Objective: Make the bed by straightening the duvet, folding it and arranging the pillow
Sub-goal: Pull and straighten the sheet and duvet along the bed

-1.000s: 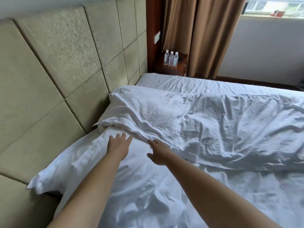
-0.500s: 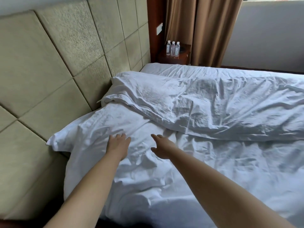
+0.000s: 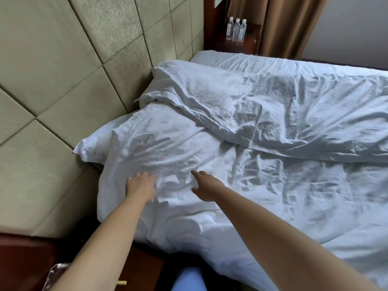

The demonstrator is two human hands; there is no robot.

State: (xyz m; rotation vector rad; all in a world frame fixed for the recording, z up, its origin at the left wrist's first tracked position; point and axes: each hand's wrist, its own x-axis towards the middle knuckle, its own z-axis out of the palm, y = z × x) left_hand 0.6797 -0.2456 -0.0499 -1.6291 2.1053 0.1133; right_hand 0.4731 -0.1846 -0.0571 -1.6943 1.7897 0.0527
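A wrinkled white duvet point(image 3: 262, 185) covers the bed, with a folded-back band point(image 3: 273, 106) lying across it toward the far side. A white pillow point(image 3: 98, 141) pokes out from under the duvet at the padded headboard. My left hand point(image 3: 140, 185) lies flat on the duvet near its near-left corner, fingers straight. My right hand point(image 3: 204, 185) hovers or rests just right of it, fingers extended forward and holding nothing.
The beige padded headboard point(image 3: 73, 80) fills the left side. Three water bottles point(image 3: 236, 30) stand on a dark wooden nightstand at the far corner beside brown curtains point(image 3: 283, 24). Another dark wooden nightstand point(image 3: 25, 259) sits at the bottom left, close to the bed's near edge.
Both hands have slid back toward me across the duvet, away from the folded band. The view has pulled back and tilted down, showing the near nightstand.
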